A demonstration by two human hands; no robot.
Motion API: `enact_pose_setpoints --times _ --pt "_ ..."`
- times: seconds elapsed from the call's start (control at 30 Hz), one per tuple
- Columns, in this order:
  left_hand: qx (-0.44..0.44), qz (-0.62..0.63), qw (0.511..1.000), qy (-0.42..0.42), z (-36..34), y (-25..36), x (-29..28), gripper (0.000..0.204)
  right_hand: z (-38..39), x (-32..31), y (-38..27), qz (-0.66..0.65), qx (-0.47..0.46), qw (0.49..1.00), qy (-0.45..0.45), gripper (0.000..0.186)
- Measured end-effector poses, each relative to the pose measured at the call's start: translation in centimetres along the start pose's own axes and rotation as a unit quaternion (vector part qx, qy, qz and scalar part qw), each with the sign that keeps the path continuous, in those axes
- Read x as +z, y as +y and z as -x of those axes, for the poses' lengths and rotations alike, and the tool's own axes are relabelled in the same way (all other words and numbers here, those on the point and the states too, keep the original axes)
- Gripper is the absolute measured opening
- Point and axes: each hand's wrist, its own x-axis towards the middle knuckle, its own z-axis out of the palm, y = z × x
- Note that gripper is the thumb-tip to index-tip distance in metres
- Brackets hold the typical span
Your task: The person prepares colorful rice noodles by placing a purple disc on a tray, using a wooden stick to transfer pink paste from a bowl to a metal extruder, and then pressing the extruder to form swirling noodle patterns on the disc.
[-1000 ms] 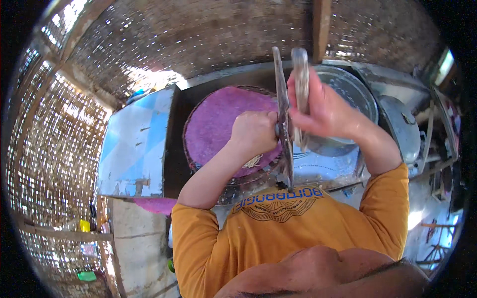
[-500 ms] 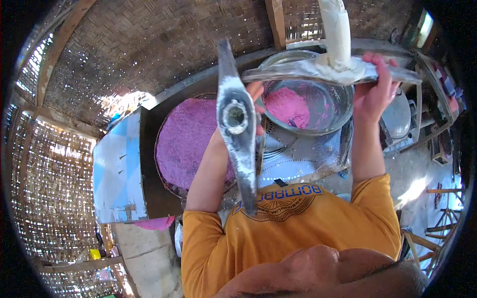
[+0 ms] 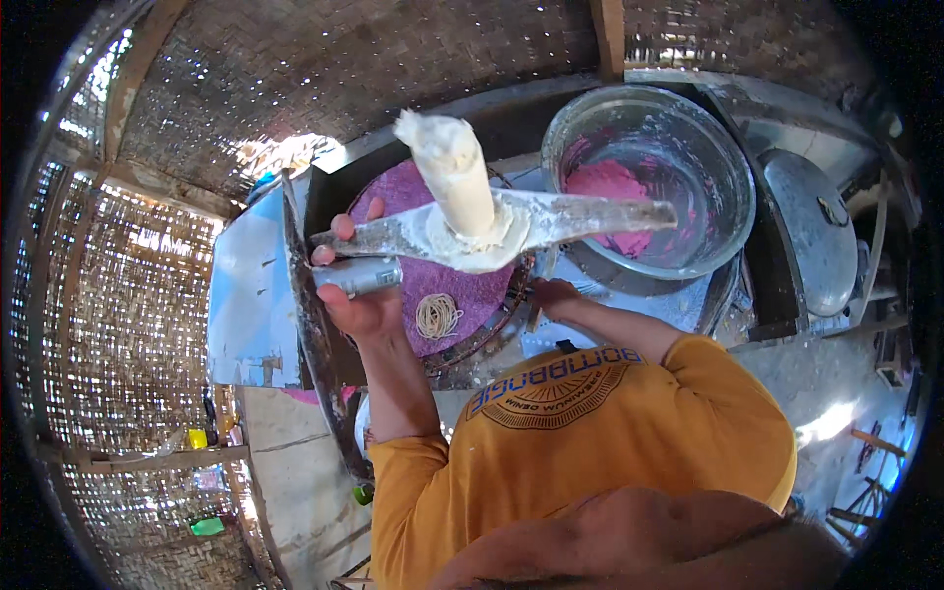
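My left hand is closed around two parts of a wooden hand press. One is a dark bar, seen edge-on, with a short metal cylinder standing out from it. The other is a wooden plunger bar, its pale post pointing up and thick with cream-coloured dough. Below them, a coil of pale noodle strands lies on the purple cloth of a round tray. My right hand is low at the tray's right rim, fingers curled and partly hidden.
A large metal basin holding pink crumbly dough stands at the right, beside a grey metal lid. A blue-and-white panel borders the left side. Woven bamboo walls close in behind and left.
Both press parts have moved left over the tray. My right hand has let go of the plunger bar and dropped to the tray's rim. The noodle coil now shows.
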Motion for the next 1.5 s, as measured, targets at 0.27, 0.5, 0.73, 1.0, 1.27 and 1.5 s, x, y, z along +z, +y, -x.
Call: enact_pose_setpoints --times 0.27,0.5,0.73,1.0,1.27,1.5 --pt "0.026 -0.066 0.997 -0.004 1.2 0.5 -1.8 0.028 -0.1 -1.0 -0.2 0.029 0.080 0.995 0.050 0.036" --pt "0.026 -0.067 0.997 0.032 0.8 0.6 -1.0 0.025 1.4 -4.0 -2.1 -0.130 0.249 0.957 0.077 0.037" --pt "0.087 -0.070 0.993 0.040 0.5 2.3 -5.9 0.019 9.0 -6.5 -0.2 -0.019 -0.035 0.966 0.254 0.024" --pt "-0.038 0.204 0.978 -0.030 -0.5 5.5 -7.7 0.024 19.2 -17.4 -1.7 -0.222 0.036 0.969 0.100 0.020" --pt "-0.158 0.330 0.911 -0.191 -3.2 3.8 -5.5 0.030 18.1 -28.7 -15.4 0.049 -0.275 0.909 0.310 0.037" --pt "-0.218 0.345 0.884 -0.227 -4.2 2.9 -3.8 0.031 14.4 -32.9 -24.7 0.246 -0.323 0.825 0.394 0.028"
